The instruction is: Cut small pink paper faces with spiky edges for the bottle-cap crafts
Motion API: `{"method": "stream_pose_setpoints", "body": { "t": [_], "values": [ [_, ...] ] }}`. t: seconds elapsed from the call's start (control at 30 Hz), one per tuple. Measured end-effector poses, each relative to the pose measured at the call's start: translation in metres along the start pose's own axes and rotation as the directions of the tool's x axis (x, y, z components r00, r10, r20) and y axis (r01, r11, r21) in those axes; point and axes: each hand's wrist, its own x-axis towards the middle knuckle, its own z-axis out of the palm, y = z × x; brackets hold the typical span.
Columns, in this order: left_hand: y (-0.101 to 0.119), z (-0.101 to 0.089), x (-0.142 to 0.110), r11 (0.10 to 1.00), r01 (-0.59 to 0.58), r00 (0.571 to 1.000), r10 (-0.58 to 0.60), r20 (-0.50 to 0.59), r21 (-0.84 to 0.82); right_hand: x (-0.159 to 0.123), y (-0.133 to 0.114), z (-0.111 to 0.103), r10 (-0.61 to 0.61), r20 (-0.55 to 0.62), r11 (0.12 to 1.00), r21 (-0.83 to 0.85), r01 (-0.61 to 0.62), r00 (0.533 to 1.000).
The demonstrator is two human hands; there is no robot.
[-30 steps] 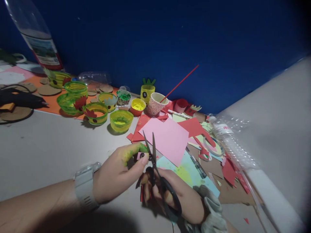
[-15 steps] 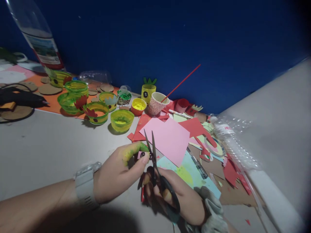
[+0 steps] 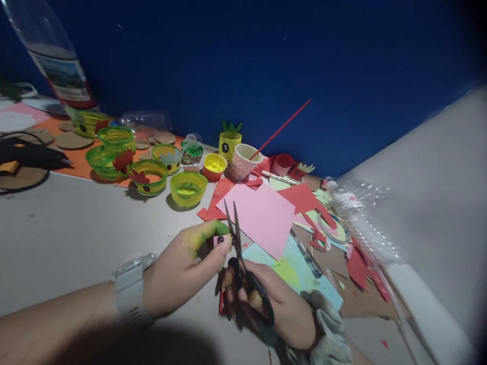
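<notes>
The left hand (image 3: 178,271) pinches a small pink paper (image 3: 219,240). The right hand (image 3: 281,309) grips scissors (image 3: 243,263), just right of it. Their slightly open blades point away, toward the counter's (image 3: 76,233) far edge.

Black-handled scissors (image 3: 243,263) point up and away, the slim blades slightly parted, their pivot just beside a small pink paper scrap (image 3: 219,240) bearing a black dot. The scrap seems to sit between the blades, though the dim view blurs this.
</notes>
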Motion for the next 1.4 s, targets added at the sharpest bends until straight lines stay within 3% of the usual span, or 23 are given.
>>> {"method": "stream_pose_setpoints", "body": {
  "t": [0.93, 1.1, 1.27, 1.4],
  "values": [
    [-0.0025, -0.0001, -0.0001, 0.999, 0.017, 1.0, -0.017, 0.009, -0.03, -0.0008, -0.0042, -0.001, -0.031, -0.006, 0.999, -0.036, 0.031, 0.999],
    [-0.0021, 0.0004, 0.0005, 0.999, 0.026, 1.0, -0.026, 0.001, -0.044, -0.0016, -0.0026, -0.0005, -0.004, 0.005, 1.0, 0.031, 0.004, 1.0],
    [-0.0014, 0.0006, 0.0012, 0.998, 0.022, 1.0, -0.023, -0.014, -0.066, -0.0012, 0.0014, 0.0044, 0.093, -0.157, 0.987, 0.142, -0.071, 0.983],
    [-0.0028, 0.0012, 0.003, 0.998, 0.06, 0.994, -0.059, 0.093, -0.011, 0.0003, 0.0005, 0.0071, 0.095, -0.392, 0.975, 0.224, -0.006, 0.915]
  ]
}}
